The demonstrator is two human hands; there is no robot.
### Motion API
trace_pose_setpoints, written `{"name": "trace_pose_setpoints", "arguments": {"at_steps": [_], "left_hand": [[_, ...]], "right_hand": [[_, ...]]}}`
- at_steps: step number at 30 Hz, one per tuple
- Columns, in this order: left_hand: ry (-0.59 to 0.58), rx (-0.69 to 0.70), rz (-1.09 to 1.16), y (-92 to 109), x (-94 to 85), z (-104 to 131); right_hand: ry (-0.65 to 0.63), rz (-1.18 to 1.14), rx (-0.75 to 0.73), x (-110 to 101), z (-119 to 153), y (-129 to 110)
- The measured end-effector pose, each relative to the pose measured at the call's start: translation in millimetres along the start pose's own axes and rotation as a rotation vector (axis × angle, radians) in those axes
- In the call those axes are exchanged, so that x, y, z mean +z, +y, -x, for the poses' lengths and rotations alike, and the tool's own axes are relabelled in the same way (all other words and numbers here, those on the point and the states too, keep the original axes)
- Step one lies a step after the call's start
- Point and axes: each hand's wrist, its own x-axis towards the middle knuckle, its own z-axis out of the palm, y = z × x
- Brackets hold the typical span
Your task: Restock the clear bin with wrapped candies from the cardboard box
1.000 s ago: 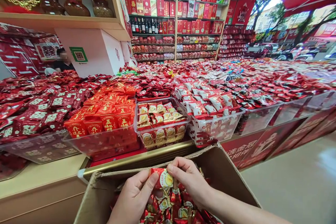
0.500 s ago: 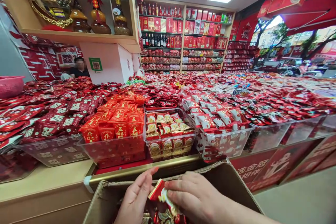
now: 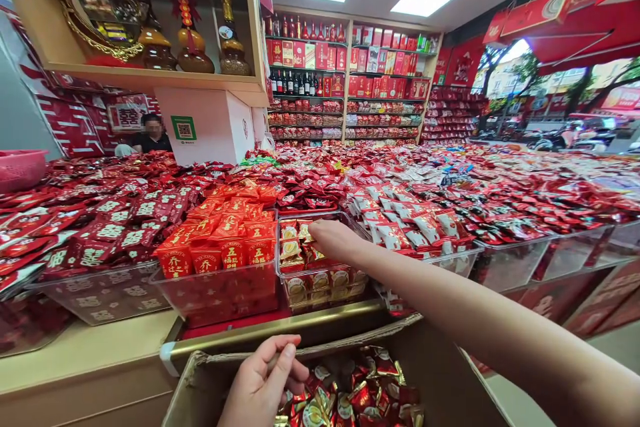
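My right hand (image 3: 333, 240) reaches into a clear plastic bin (image 3: 325, 271) of gold-and-red wrapped candies (image 3: 290, 248) set in rows. Its fingers are curled downward among them, and the back of the hand hides what they hold, if anything. Close to me, my left hand (image 3: 267, 380) hangs over an open cardboard box (image 3: 440, 353). Its fingers are curled in with the thumb against the index finger, and nothing shows between them. Loose wrapped candies (image 3: 350, 393) of the same look lie jumbled inside the box, below and right of that hand.
Left of the bin stands another bin of bright red packets (image 3: 233, 240); to the right is one of white-and-red packets (image 3: 395, 217). A gold-edged counter rim (image 3: 280, 327) runs behind the box. A shelf cabinet (image 3: 165, 77) overhangs at upper left. A person (image 3: 153, 137) sits far back.
My right hand has moved from the box up and forward into the bin; it held a wrapped candy before. My left hand stayed over the box and its fingers curled in.
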Motion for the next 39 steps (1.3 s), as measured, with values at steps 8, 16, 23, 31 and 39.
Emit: {"name": "trace_pose_setpoints", "arguments": {"at_steps": [8,16,23,31,39], "left_hand": [[-0.020,0.002,-0.069,-4,-2.0,0],[0.007,0.019,-0.099,-2,0.2,3],[0.023,0.004,-0.102,-3,-0.2,3],[0.007,0.017,-0.105,-5,-1.1,2],[-0.005,0.032,-0.114,-6,-2.8,1]], "right_hand": [[-0.199,-0.083,0.020,5,-12,10],[-0.248,-0.234,0.018,-6,-15,9],[-0.249,-0.255,0.054,-5,-18,13],[-0.239,-0.215,0.052,3,-23,12],[-0.134,-0.200,0.100,-11,-24,8]]}}
